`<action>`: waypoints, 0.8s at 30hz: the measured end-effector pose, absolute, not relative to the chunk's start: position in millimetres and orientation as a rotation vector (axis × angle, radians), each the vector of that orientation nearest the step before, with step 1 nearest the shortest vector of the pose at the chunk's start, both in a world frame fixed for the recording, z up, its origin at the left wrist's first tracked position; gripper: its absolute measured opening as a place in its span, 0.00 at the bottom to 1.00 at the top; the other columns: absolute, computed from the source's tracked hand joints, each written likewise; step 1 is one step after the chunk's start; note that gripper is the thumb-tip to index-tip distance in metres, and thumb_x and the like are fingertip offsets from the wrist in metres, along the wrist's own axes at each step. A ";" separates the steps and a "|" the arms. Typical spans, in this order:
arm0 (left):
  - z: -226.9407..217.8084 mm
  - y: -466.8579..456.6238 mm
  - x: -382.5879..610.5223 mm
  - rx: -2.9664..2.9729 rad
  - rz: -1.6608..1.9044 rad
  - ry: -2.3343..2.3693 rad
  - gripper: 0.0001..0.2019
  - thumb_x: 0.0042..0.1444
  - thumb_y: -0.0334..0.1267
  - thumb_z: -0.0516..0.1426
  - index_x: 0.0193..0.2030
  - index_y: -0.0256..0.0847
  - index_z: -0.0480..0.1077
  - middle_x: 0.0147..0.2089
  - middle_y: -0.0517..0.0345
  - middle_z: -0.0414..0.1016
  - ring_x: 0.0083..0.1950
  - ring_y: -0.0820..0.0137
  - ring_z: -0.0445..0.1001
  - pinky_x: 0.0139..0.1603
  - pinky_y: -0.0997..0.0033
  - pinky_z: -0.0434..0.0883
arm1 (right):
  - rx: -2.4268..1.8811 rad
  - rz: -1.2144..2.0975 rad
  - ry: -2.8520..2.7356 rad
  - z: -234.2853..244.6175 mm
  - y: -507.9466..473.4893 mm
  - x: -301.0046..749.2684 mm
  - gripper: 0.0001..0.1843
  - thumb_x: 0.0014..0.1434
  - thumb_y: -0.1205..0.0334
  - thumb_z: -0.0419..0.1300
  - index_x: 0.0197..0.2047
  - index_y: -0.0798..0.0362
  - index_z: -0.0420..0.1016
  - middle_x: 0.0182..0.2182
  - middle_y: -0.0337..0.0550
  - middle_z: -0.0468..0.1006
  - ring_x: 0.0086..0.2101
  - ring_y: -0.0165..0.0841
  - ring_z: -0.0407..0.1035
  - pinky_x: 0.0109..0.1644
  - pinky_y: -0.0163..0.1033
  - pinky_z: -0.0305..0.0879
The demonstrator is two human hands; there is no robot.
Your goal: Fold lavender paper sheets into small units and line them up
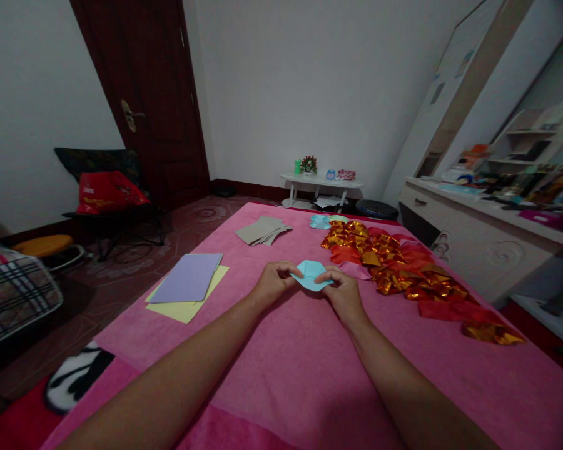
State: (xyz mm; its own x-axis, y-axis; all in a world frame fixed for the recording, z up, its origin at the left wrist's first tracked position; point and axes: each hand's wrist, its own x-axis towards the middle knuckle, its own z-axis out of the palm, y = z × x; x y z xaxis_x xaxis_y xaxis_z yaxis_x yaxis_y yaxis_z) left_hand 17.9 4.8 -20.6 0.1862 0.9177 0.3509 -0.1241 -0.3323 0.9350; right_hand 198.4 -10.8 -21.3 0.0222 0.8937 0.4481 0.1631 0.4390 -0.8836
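Note:
A small folded light-blue paper piece (311, 274) is held just above the pink cloth (272, 350), near its middle. My left hand (273, 284) pinches its left edge with fingers curled. My right hand (341, 292) grips its right edge the same way. Both forearms reach in from the bottom of the view.
Purple and yellow paper sheets (187, 284) lie left of my hands. A stack of grey cards (263, 230) lies farther back. A pile of red and gold foil pieces (403, 272) runs along the right. Another blue paper piece (319, 220) lies beyond. A dresser (473, 244) stands right, a chair (107, 194) left.

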 end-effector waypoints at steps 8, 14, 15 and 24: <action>-18.8 3.6 15.4 1.552 1.297 0.832 0.10 0.42 0.40 0.66 0.30 0.34 0.77 0.32 0.53 0.74 0.30 0.73 0.69 0.31 0.75 0.66 | -1.028 0.761 -1.459 -13.7 -15.3 196.0 0.05 0.41 0.63 0.66 0.25 0.53 0.76 0.31 0.42 0.74 0.34 0.35 0.68 0.39 0.39 0.65; -13.4 0.2 15.7 1.530 1.289 0.882 0.14 0.45 0.45 0.64 0.27 0.33 0.76 0.30 0.54 0.74 0.27 0.75 0.68 0.28 0.75 0.65 | -1.059 0.807 -1.490 -11.5 -18.5 195.7 0.10 0.49 0.57 0.64 0.31 0.55 0.76 0.28 0.40 0.72 0.27 0.29 0.64 0.30 0.34 0.60; -12.8 -0.1 16.0 1.518 1.277 0.895 0.14 0.45 0.46 0.64 0.27 0.33 0.76 0.27 0.55 0.74 0.25 0.76 0.67 0.27 0.76 0.64 | -1.071 0.839 -1.460 -12.6 -18.3 195.8 0.12 0.50 0.55 0.63 0.32 0.56 0.76 0.27 0.39 0.72 0.25 0.28 0.63 0.27 0.33 0.59; -10.9 -1.2 19.9 1.371 1.297 0.843 0.10 0.45 0.38 0.61 0.34 0.34 0.71 0.21 0.62 0.71 0.20 0.77 0.66 0.23 0.79 0.61 | -1.054 0.981 -1.274 -15.3 -17.4 194.4 0.11 0.49 0.58 0.62 0.34 0.52 0.68 0.21 0.35 0.73 0.20 0.28 0.67 0.22 0.31 0.61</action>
